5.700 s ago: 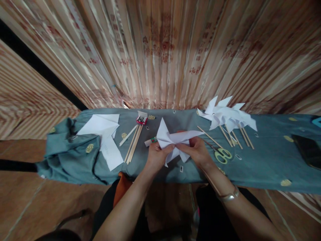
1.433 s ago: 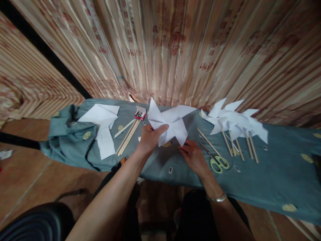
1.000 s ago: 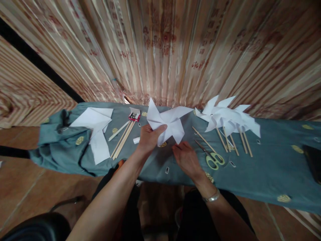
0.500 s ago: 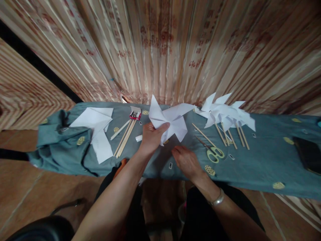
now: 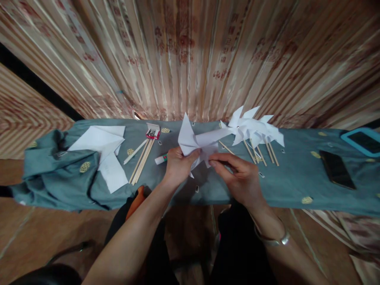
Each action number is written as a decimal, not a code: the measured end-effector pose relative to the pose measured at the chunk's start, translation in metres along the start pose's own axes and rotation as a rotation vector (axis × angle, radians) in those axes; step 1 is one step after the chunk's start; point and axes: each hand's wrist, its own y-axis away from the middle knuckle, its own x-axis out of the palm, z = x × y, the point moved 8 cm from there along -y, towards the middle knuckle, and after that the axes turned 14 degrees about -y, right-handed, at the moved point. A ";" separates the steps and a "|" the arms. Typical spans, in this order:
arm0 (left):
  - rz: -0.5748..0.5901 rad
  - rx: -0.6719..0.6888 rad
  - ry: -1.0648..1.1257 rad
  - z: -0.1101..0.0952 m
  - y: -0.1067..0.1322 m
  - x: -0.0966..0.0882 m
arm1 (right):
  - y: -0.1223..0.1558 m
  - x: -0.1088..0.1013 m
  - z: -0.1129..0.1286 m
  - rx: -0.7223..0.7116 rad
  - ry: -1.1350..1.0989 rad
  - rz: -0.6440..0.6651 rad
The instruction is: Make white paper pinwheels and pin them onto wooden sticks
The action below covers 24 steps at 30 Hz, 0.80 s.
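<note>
My left hand [image 5: 178,164] grips the folded white paper pinwheel [image 5: 197,142] from below, thumb on its front, above the grey-blue cloth [image 5: 285,182]. My right hand [image 5: 239,174] has come up beside it with fingers pinched at the pinwheel's centre; whether a small thing sits between the fingertips I cannot make out. A metal bracelet [image 5: 277,239] circles my right wrist. The scissors lie hidden behind my right hand.
Finished white pinwheels on wooden sticks [image 5: 253,130] lie at the right. Loose sticks [image 5: 142,160], a small box of pins [image 5: 152,132], a glue stick [image 5: 160,159] and white paper sheets [image 5: 101,146] lie left. A dark phone [image 5: 337,170] and a blue-cased device [image 5: 360,140] rest far right.
My right hand rose from the cloth to the pinwheel's centre and pinched there. The left hand lowered the pinwheel slightly. The camera swung right, bringing the phone and blue device into view.
</note>
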 end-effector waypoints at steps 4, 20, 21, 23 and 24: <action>0.023 0.022 0.001 -0.001 0.003 0.006 | -0.005 -0.004 0.006 -0.054 0.046 -0.037; 0.118 -0.093 0.143 0.003 0.013 0.022 | -0.005 -0.012 -0.006 -0.051 0.080 -0.093; 0.120 -0.094 0.137 0.003 0.013 0.022 | -0.005 -0.013 -0.010 -0.025 0.050 -0.095; 0.122 -0.089 0.133 0.002 0.014 0.022 | -0.006 -0.014 -0.015 0.012 -0.001 -0.100; 0.125 -0.085 0.133 0.002 0.014 0.023 | -0.006 -0.014 -0.016 0.025 -0.022 -0.102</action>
